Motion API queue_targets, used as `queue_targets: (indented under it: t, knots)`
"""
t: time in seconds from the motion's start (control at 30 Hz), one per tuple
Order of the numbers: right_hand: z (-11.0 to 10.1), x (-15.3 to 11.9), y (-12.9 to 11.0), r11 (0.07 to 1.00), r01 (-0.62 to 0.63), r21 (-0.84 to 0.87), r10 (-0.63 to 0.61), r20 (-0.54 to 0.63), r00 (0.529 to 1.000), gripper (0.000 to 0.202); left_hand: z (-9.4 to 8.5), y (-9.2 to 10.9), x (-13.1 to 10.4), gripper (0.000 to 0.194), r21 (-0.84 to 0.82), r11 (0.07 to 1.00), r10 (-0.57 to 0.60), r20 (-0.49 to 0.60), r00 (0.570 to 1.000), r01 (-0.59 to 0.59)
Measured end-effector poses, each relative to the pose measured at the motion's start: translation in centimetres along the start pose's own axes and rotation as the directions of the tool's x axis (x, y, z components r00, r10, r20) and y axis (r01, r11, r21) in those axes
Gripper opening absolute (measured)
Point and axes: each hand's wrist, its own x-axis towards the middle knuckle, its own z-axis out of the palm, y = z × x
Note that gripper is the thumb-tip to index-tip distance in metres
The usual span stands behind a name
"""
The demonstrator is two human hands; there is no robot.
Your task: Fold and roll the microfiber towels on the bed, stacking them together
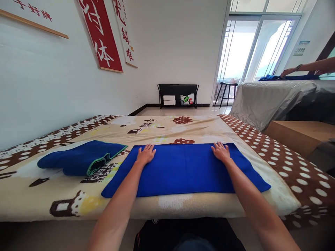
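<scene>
A bright blue cloth (183, 170) lies spread as a wide rectangle in front of me, with a faint crease down its middle. My left hand (146, 154) rests flat near its far left corner, fingers apart. Toward the far right corner, my right hand (221, 152) also lies flat on the cloth with its fingers spread. To the left sits a second blue cloth (78, 158), loosely folded, with a green stitched edge curling up at its right end. Neither hand touches that one.
Both cloths lie on a patterned blanket (199, 130) with a brown dotted border. Beyond stand a black rack (178, 89) and a stool (227, 91). At right, another person's hand (289, 71) touches blue cloth on a covered table (272, 97), near a cardboard box (295, 136).
</scene>
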Motion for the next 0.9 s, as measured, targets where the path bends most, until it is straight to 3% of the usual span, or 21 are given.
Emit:
queue_targets:
  t: [0.1,0.17,0.2,0.27,0.37,0.53,0.67,0.8,0.9]
  knots:
    - [2.5,0.7,-8.5,0.962,0.268,0.055,-0.271,0.051,0.961,0.056,2.2,8.0,1.3,0.051,-0.054,0.981,0.186,0.008,0.983,-0.185]
    - [4.0,0.7,-12.7,0.920,0.383,0.084,-0.389,0.074,0.918,0.054,3.5,12.1,1.6,0.054,-0.083,0.963,0.256,-0.001,0.967,-0.256]
    - [4.6,0.6,-14.0,0.906,0.412,0.092,-0.419,0.080,0.904,0.053,3.9,13.2,1.6,0.053,-0.091,0.957,0.274,-0.004,0.962,-0.274]
    - [5.2,0.5,-14.7,0.899,0.427,0.094,-0.435,0.081,0.897,0.052,4.4,13.7,1.4,0.055,-0.101,0.956,0.277,-0.007,0.961,-0.276]
    - [4.9,0.9,-11.8,0.927,0.367,0.073,-0.372,0.070,0.926,0.055,4.1,10.4,1.3,0.055,-0.096,0.975,0.201,0.002,0.980,-0.200]
    - [3.3,2.5,-3.0,0.975,0.223,0.023,-0.224,0.080,0.971,0.059,2.9,1.5,1.6,0.058,-0.057,0.998,0.027,0.020,0.999,-0.026]
    - [2.3,2.9,3.5,0.995,0.095,-0.014,-0.094,0.071,0.993,0.059,2.1,-4.2,1.6,0.061,-0.016,0.997,-0.079,0.011,0.997,0.079]
    - [1.4,2.4,8.3,0.999,-0.029,-0.040,0.031,0.052,0.998,0.061,1.2,-8.1,0.9,0.063,0.023,0.983,-0.180,-0.010,0.984,0.180]
    - [0.8,1.9,9.9,0.995,-0.088,-0.049,0.090,0.037,0.995,0.063,0.5,-9.4,0.3,0.062,0.044,0.976,-0.213,-0.014,0.977,0.214]
